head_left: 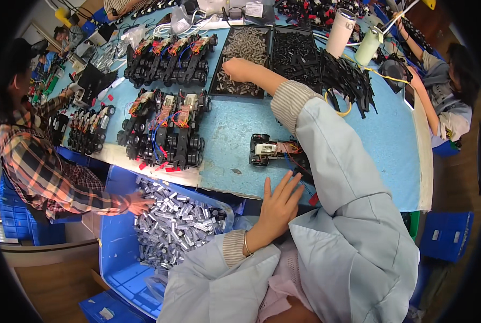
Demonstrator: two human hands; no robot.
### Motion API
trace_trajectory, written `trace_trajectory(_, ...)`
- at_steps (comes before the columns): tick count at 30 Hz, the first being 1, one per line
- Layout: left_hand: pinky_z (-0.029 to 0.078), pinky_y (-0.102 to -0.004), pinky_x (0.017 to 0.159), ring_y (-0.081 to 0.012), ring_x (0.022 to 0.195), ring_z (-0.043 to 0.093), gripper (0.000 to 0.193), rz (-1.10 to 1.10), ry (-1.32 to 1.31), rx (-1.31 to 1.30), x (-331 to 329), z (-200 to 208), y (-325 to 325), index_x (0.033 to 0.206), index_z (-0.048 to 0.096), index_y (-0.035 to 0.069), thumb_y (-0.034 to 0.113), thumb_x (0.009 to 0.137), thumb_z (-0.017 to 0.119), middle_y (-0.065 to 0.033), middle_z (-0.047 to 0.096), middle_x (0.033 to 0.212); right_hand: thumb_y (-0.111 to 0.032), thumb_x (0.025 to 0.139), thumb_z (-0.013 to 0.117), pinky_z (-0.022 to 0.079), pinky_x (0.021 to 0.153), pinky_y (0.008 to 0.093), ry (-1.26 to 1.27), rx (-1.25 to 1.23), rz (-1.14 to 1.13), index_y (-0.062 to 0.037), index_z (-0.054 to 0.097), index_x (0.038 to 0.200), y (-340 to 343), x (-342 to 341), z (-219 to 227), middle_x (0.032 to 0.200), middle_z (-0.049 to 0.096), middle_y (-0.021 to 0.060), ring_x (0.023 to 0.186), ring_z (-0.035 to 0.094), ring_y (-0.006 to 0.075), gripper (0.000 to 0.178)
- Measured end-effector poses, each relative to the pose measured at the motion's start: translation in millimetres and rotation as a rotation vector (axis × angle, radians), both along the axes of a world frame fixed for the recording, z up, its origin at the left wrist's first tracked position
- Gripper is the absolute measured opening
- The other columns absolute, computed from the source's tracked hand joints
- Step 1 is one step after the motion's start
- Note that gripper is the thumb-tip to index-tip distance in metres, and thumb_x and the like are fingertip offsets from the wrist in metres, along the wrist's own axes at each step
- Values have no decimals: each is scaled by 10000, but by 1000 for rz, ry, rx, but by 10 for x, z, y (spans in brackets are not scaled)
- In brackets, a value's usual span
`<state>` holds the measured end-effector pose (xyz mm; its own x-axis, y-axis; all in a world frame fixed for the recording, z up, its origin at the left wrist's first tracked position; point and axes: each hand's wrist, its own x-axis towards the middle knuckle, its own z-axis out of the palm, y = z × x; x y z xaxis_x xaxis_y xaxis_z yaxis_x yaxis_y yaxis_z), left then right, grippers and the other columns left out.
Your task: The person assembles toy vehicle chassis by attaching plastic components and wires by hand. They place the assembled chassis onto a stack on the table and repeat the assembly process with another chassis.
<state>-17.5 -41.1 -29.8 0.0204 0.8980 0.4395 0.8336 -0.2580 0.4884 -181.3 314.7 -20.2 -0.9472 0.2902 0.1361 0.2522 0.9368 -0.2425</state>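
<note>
My right hand (242, 71) reaches across the table into a black tray (214, 86) heaped with small grey-beige parts (247, 44). Its fingers are curled down among the parts, and what they hold, if anything, is hidden. My left hand (277, 209) lies at the table's front edge, palm down with fingers spread, holding nothing. Just beyond those fingertips sits a single toy-vehicle chassis (271, 151) with black wheels, a white block and thin wires. My right sleeve covers its right end.
More chassis stand in rows (167, 126) on the left. A second tray holds black parts (294, 51), beside black strips (353, 81) and two bottles (341, 33). A blue bin (116, 237) of silvery pieces stands below the edge; a co-worker's hand (138, 203) reaches into it.
</note>
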Motion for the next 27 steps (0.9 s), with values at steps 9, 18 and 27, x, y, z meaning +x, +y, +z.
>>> trace_trajectory(9,247,-584,1039,-325,1299,395,413,-54,-149,-48,-61,76,-3,1119,566,-2,-19,707,588,-168,438,1369,-63,822,535,485,750,396,488,-193,285,-18,620,904,-401,1010,797,887,633,143,834,612,313,126)
trace_trajectory(18,295,-546,1025,-326,1254,437,413,-106,-105,-46,-43,138,75,1124,564,-2,-22,712,588,-163,447,1356,21,767,607,464,732,367,143,-385,77,-5,585,935,-1443,2998,696,891,557,103,864,570,288,172)
trace_trajectory(27,325,-497,1019,-275,1142,504,350,-90,228,-45,67,96,76,1077,576,21,40,728,569,-120,557,1129,-6,739,632,451,745,366,210,-196,239,-35,625,895,-1307,2871,262,861,551,73,863,540,266,159)
